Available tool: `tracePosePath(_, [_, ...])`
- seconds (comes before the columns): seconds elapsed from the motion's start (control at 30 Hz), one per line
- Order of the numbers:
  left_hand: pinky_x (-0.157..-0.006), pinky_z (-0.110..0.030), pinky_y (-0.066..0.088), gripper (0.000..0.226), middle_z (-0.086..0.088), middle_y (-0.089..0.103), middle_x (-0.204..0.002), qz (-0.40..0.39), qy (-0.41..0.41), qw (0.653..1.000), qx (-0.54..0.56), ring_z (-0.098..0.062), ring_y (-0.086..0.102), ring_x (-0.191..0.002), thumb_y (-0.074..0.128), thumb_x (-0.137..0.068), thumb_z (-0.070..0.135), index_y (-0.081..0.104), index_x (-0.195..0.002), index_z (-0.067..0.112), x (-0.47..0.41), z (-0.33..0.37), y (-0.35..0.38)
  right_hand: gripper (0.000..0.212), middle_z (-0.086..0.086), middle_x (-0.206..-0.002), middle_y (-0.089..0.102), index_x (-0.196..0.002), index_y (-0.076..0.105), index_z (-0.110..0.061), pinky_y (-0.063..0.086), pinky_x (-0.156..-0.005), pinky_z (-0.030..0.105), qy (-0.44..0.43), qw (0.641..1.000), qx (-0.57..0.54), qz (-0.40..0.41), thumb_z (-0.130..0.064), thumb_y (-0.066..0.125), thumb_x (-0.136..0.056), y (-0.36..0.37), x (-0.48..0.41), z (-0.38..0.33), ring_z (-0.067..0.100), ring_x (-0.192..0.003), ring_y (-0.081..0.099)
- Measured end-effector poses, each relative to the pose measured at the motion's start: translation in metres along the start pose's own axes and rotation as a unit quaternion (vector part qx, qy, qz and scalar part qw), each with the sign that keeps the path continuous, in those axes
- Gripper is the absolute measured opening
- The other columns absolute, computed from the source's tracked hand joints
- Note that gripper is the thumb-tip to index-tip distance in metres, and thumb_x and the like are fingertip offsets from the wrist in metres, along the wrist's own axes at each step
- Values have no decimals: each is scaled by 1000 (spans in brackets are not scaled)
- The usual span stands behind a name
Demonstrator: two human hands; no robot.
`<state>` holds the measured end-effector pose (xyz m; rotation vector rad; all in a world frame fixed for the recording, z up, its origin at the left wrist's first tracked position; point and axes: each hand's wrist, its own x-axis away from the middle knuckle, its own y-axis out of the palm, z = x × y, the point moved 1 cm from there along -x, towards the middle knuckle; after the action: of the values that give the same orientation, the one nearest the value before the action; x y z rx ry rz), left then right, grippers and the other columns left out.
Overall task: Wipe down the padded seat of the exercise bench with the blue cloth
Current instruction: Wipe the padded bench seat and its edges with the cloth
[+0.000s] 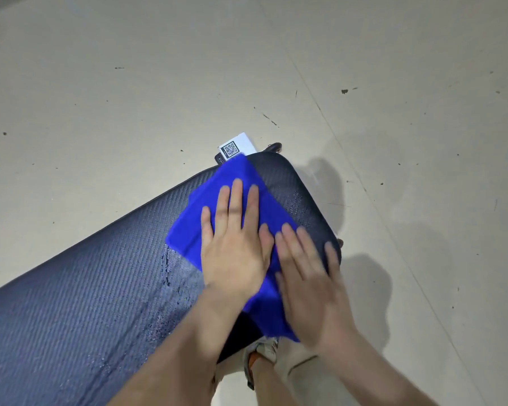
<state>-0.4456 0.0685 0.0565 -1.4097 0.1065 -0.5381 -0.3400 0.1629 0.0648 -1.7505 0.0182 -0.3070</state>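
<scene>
Fingers (236,200) of the left hand (235,247) lie spread and flat on the blue cloth (206,218), pinching nothing, just pressing it down. The right hand (308,276) sits beside it, also flat with fingers spread, partly on the cloth and partly reaching over the seat's rounded end; it is blurred, so it is probably sliding, though I cannot tell in which direction.

The cloth lies unfolded across the narrow end of the padded seat (79,294), covering most of its width there, with one corner hanging over the near edge.

As for progress, I judge the wiping to be at an early or middle stage. Droplets and a wet streak (170,268) show on the textured vinyl just left of the cloth, and finer beads (298,200) sit on the bare strip to its right. The long stretch of seat running to the lower left looks dry and gives no sign either way of having been wiped.

No containers are in view. A white card with a QR code (235,146) pokes out past the far end of the seat, above the pale floor (129,83).
</scene>
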Motion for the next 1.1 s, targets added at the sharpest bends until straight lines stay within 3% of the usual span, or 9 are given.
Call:
tracePosePath(0.13, [-115, -50, 13, 62, -8, 27, -157, 33, -31, 999, 12, -25, 23, -145, 28, -93, 43, 29, -149, 16, -49, 11, -6, 50, 8, -159, 29, -147, 34, -34, 23, -107, 53, 83, 996, -26, 22, -34, 46, -98, -26, -55, 33, 25, -146, 21])
tracePosePath(0.23, [-114, -52, 20, 64, -9, 30, -155, 25, -54, 998, 17, -27, 25, -144, 26, -93, 47, 32, -148, 14, -55, 18, -15, 69, 5, -163, 13, -151, 20, -36, 19, -111, 51, 201, 970, -136, -30, -48, 53, -92, -41, -71, 44, 22, -148, 13])
tracePosePath(0.37, [-116, -48, 15, 73, -6, 17, -160, -29, -54, 998, 32, -25, 13, -147, 22, -90, 57, 21, -151, 17, -40, 4, -29, 98, -7, -155, 27, -152, 17, -28, 29, -112, 41, 342, 831, -418, -131, -71, 56, -73, -41, -65, 47, 16, -139, 34])
tracePosePath(0.53, [-101, -46, 27, 79, -1, 31, -150, -76, 17, 995, 55, -25, 28, -134, 59, -82, 58, 21, -149, 39, -46, -25, -58, 81, -8, -150, 38, -150, 23, -31, 40, -107, 36, 201, 907, -360, -81, -64, 54, -83, -20, -59, 40, 12, -135, 40])
tracePosePath(0.63, [-91, -38, 23, 76, 4, 45, -128, -82, 36, 993, 70, -20, 37, -116, 71, -74, 54, 40, -141, 38, -52, -45, -60, 61, -2, -142, 50, -146, 35, -28, 43, -103, 38, 149, 940, -302, -46, -55, 42, -92, -22, -74, 42, 20, -127, 48])
tracePosePath(0.73, [-83, -34, 21, 36, 7, 59, -94, -25, 47, 993, 108, -21, 53, -92, 55, -88, 49, 62, -117, 30, -51, -57, -59, 47, 9, -112, 62, -128, 56, -14, 43, -83, 33, 123, 964, -236, 13, -40, 38, -94, -34, -101, 42, 32, -100, 57])
tracePosePath(0.83, [-75, -33, 26, 43, 8, 55, -71, -37, 25, 984, 172, -21, 54, -79, 30, -96, 48, 62, -80, 24, -56, -59, -65, 38, 12, -93, 59, -115, 59, -10, 48, -69, 41, 94, 974, -207, 3, -31, 39, -90, -53, -129, 39, 35, -85, 56])
tracePosePath(0.97, [-66, -22, 32, 65, 3, 52, -70, -73, -102, 932, 341, -15, 51, -73, 30, -83, 68, 55, -60, 12, -77, -71, -86, 40, -4, -78, 55, -86, 53, -20, 43, -67, 38, 52, 978, -175, -99, -56, 36, -89, -66, -156, 27, 22, -77, 50])
tracePosePath(1.1, [-49, -21, 38, 39, 8, 61, -56, -155, -127, 917, 345, -5, 53, -52, 70, -68, 59, 57, -65, 22, -89, -88, -99, 55, -6, -59, 41, -58, 35, -21, 31, -56, 31, 61, 978, -144, -136, -72, 33, -77, -68, -169, 21, 14, -62, 41])
